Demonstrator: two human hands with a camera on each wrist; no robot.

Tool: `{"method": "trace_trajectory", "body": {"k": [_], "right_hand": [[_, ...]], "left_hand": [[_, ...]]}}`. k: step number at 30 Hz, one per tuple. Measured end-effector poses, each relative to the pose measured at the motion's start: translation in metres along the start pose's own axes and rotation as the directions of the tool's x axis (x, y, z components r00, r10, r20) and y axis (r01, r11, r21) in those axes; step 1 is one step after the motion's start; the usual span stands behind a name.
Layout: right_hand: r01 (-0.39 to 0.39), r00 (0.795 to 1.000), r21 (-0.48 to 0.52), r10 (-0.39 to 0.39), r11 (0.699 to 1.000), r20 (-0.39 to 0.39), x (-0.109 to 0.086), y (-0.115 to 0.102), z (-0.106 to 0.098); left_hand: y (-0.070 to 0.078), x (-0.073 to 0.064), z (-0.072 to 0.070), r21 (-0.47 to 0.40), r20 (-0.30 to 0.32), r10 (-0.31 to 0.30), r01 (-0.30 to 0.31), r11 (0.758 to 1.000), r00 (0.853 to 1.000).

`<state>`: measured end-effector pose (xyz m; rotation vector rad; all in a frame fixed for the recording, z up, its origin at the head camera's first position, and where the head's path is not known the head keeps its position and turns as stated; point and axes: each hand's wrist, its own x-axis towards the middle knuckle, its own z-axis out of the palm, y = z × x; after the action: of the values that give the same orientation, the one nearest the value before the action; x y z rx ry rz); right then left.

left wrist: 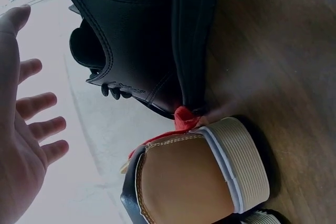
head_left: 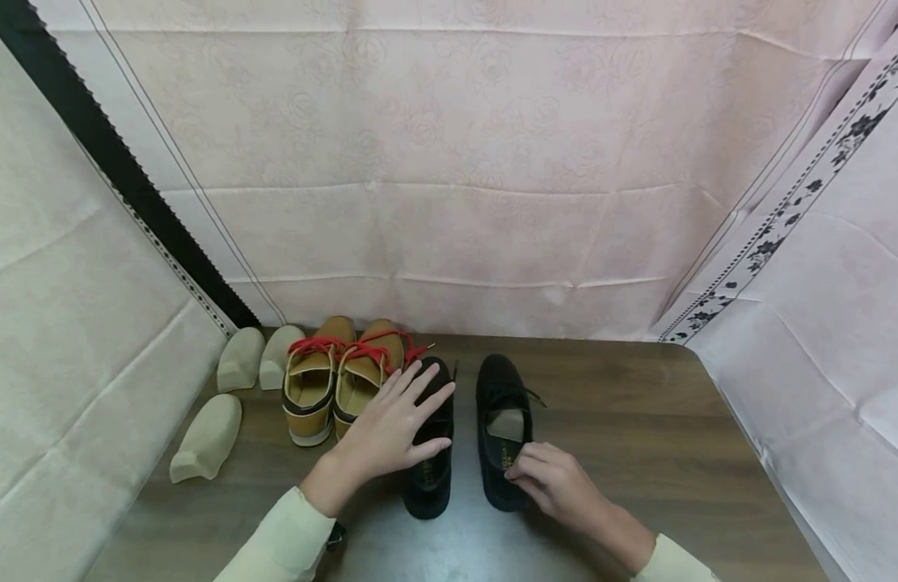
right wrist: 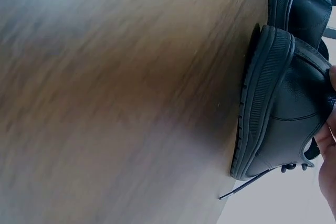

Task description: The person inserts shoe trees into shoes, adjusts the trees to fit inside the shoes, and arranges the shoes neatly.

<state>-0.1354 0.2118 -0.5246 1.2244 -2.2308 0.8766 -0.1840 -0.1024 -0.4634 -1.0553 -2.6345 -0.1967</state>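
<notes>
Two black lace-up shoes stand side by side, toes pointing away. Over the left black shoe, my left hand hovers with fingers spread, holding nothing; the left wrist view shows it apart from the shoe. My right hand pinches the side of the collar near the heel of the right black shoe. In the right wrist view, part of the hand is cut off by the frame edge, with fingers at the shoe opening. A pale shoe insert shows inside the right black shoe.
Tan shoes with red laces stand left of the black pair. Several pale shoe inserts lie farther left. Everything stands on a wooden surface, bordered by pale patterned cloth at the back and sides.
</notes>
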Motion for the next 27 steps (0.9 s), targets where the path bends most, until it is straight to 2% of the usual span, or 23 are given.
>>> {"method": "trace_trajectory", "body": {"k": [6,19,27], "right_hand": [[0.042,0.999,-0.039,-0.042,0.998,-0.015,-0.002,0.005,-0.008],[0.070,0.997,-0.088,-0.072,0.994,-0.021,-0.009,0.015,-0.021],[0.008,1.000,-0.111,-0.009,0.994,-0.006,-0.018,0.021,-0.032]], "left_hand": [[0.000,0.002,0.003,0.017,-0.020,0.002,-0.002,1.000,1.000],[0.005,0.007,0.009,-0.017,0.009,0.003,-0.003,1.000,1.000],[0.010,0.013,0.011,0.005,0.027,0.013,-0.013,1.000,1.000]]}}
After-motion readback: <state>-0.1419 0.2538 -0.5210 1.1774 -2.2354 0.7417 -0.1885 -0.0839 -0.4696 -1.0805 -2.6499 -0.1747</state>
